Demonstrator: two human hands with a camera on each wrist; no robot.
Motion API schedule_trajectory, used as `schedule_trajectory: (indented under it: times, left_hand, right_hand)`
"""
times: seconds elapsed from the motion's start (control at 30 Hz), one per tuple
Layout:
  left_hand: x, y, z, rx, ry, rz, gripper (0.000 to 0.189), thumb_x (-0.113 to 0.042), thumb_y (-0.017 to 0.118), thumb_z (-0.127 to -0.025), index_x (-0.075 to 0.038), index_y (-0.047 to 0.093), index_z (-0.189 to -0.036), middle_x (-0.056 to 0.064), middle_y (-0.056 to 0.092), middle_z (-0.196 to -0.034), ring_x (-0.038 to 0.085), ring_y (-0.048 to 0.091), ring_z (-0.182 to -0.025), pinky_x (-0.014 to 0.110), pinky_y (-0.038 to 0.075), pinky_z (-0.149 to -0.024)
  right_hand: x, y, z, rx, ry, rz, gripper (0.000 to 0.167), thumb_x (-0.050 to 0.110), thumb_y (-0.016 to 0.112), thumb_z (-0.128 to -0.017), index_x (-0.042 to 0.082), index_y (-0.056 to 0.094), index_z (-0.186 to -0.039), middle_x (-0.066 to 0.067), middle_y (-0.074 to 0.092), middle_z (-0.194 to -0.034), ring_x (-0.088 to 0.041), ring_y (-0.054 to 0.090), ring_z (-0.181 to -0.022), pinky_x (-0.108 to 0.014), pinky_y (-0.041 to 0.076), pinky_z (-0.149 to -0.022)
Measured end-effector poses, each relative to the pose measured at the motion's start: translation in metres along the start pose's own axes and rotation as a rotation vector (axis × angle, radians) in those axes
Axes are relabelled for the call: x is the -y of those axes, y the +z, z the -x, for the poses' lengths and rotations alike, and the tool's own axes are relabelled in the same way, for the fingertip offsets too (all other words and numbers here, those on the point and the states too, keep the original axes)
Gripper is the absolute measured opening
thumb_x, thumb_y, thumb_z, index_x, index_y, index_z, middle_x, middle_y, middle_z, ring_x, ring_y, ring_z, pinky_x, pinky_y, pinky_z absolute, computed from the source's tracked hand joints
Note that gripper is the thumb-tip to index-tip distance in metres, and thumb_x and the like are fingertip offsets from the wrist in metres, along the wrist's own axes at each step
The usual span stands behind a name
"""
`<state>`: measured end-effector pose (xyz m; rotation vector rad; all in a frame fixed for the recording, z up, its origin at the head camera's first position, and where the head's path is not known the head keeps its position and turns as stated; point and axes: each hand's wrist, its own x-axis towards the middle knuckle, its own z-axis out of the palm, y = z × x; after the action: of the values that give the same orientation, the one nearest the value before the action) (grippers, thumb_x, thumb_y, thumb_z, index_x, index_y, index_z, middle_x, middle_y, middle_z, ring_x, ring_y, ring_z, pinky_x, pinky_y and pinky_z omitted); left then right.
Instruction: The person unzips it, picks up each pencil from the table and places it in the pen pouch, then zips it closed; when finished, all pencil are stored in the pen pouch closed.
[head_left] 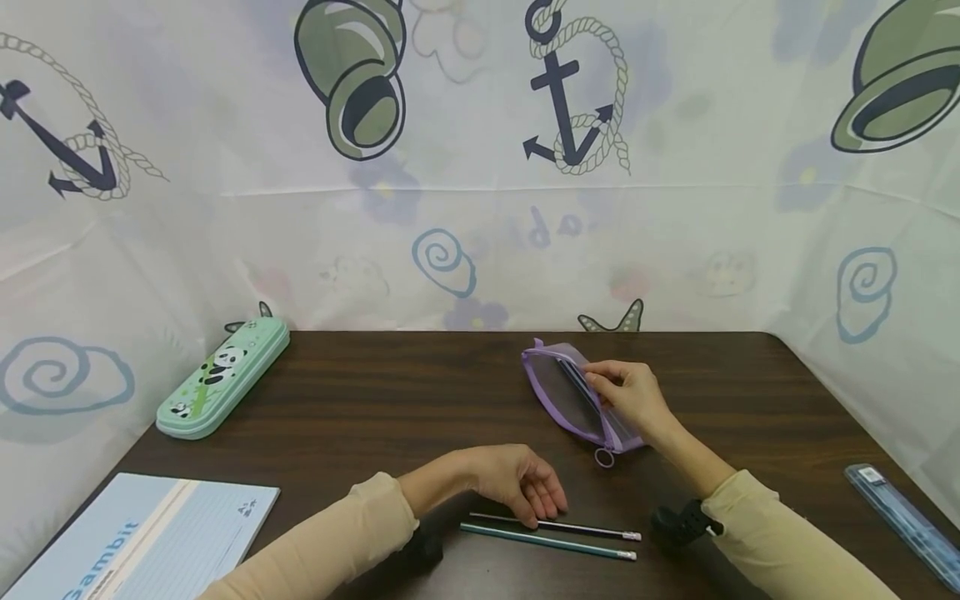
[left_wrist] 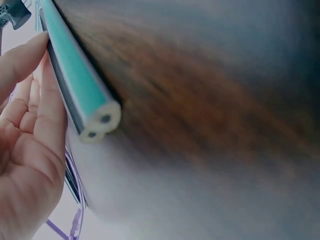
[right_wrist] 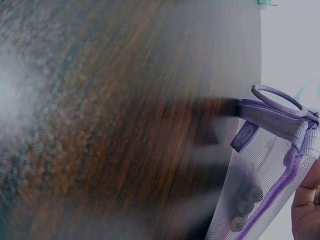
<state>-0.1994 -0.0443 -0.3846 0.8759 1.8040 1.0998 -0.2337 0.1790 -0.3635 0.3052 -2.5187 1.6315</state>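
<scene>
A black pencil (head_left: 585, 527) and a teal pencil (head_left: 551, 542) lie side by side on the table, eraser ends to the right. My left hand (head_left: 517, 482) pinches the black pencil near its middle, thumb on the near side and fingers beyond. In the left wrist view the teal pencil (left_wrist: 82, 70) shows its unsharpened end in front of the black one. My right hand (head_left: 633, 396) grips the upper edge of a purple mesh pencil pouch (head_left: 536, 379), whose zipper gapes. Inside the pouch are dark pencils (head_left: 576, 377); their pale ends (right_wrist: 245, 209) show through the mesh.
A mint panda pencil case (head_left: 225, 379) lies at the back left. Nearer on the left is a light-blue notebook (head_left: 180, 533). A blue clear-wrapped pack (head_left: 903, 521) sits along the right edge. Printed white cloth (head_left: 480, 167) encloses the dark wooden table (head_left: 405, 375).
</scene>
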Motion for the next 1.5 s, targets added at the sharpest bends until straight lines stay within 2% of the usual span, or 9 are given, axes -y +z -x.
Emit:
schedule_trajectory:
  times: [0.1,0.3,0.43,0.63,1.03,1.17,1.27,1.37,1.5]
  left_hand:
    - [0.000,-0.001,0.001,-0.041,0.007,-0.037,0.029,0.018,0.068,-0.073,0.007,0.066,-0.100,0.014,0.069,-0.087,0.006,0.062,-0.071,0.016,0.053,-0.065]
    - [0.000,-0.005,0.001,-0.138,-0.009,-0.154,0.023,0.011,0.074,-0.072,-0.002,0.070,-0.091,0.002,0.069,-0.077,0.004,0.062,-0.066,0.014,0.051,-0.060]
    - [-0.001,-0.006,0.001,-0.148,-0.013,-0.201,0.022,0.009,0.074,-0.073,-0.004,0.071,-0.090,0.000,0.069,-0.075,0.002,0.062,-0.065,0.013,0.051,-0.059]
    - [-0.005,-0.003,0.002,-0.162,-0.035,-0.216,0.021,0.011,0.073,-0.072,-0.003,0.071,-0.087,-0.001,0.069,-0.072,0.001,0.061,-0.063,0.013,0.051,-0.058]
    - [-0.009,0.002,-0.002,-0.203,-0.029,-0.329,0.018,0.009,0.075,-0.070,-0.006,0.072,-0.079,-0.006,0.067,-0.066,-0.003,0.059,-0.060,0.010,0.047,-0.054]
    - [-0.010,0.003,-0.002,-0.186,-0.039,-0.380,0.018,0.007,0.075,-0.070,-0.008,0.073,-0.078,-0.010,0.064,-0.063,-0.005,0.057,-0.059,0.010,0.047,-0.054]
    - [-0.010,0.000,-0.001,-0.148,-0.035,-0.389,0.016,0.005,0.075,-0.072,-0.008,0.073,-0.079,-0.013,0.062,-0.063,-0.005,0.056,-0.060,0.010,0.048,-0.056]
    - [-0.012,-0.007,0.003,-0.093,-0.030,-0.322,0.013,0.005,0.072,-0.076,-0.004,0.073,-0.084,-0.011,0.061,-0.066,-0.003,0.056,-0.062,0.012,0.048,-0.056]
    - [-0.015,-0.024,0.009,-0.019,-0.041,-0.154,0.015,0.006,0.065,-0.081,0.004,0.069,-0.095,-0.006,0.062,-0.072,0.003,0.055,-0.067,0.016,0.050,-0.059]
  right_hand:
    - [0.000,-0.001,-0.001,-0.002,0.003,0.005,0.023,0.005,0.062,-0.090,-0.009,0.066,-0.107,-0.020,0.068,-0.083,-0.008,0.057,-0.057,-0.026,0.054,-0.054]
    - [0.001,-0.001,0.000,0.005,0.006,0.007,0.023,0.006,0.061,-0.090,-0.009,0.065,-0.108,-0.019,0.068,-0.084,-0.007,0.057,-0.057,-0.027,0.055,-0.055]
    - [0.002,-0.002,0.000,0.000,0.000,0.009,0.023,0.006,0.062,-0.090,-0.009,0.065,-0.108,-0.019,0.068,-0.083,-0.007,0.057,-0.057,-0.026,0.054,-0.054]
    - [0.004,-0.003,0.000,0.004,0.010,0.009,0.024,0.007,0.062,-0.090,-0.009,0.065,-0.108,-0.018,0.069,-0.083,-0.008,0.057,-0.057,-0.024,0.054,-0.054]
    - [0.002,-0.003,-0.001,-0.007,0.006,0.006,0.023,0.005,0.061,-0.090,-0.009,0.065,-0.108,-0.019,0.068,-0.084,-0.005,0.056,-0.057,-0.023,0.053,-0.053]
    - [0.002,-0.002,0.000,-0.001,0.000,0.000,0.023,0.005,0.061,-0.090,-0.010,0.065,-0.108,-0.021,0.068,-0.085,-0.006,0.056,-0.057,-0.023,0.054,-0.054]
    - [0.002,-0.002,0.001,0.008,0.005,-0.007,0.023,0.004,0.060,-0.090,-0.010,0.064,-0.108,-0.022,0.068,-0.085,-0.005,0.056,-0.057,-0.022,0.053,-0.054]
    - [0.002,-0.002,0.002,0.008,0.009,-0.019,0.023,0.003,0.060,-0.091,-0.012,0.064,-0.108,-0.022,0.068,-0.085,-0.005,0.055,-0.057,-0.020,0.052,-0.053]
    - [0.002,-0.003,0.001,-0.003,0.006,-0.026,0.023,0.002,0.060,-0.090,-0.012,0.064,-0.108,-0.020,0.068,-0.083,-0.005,0.054,-0.056,-0.020,0.051,-0.052]
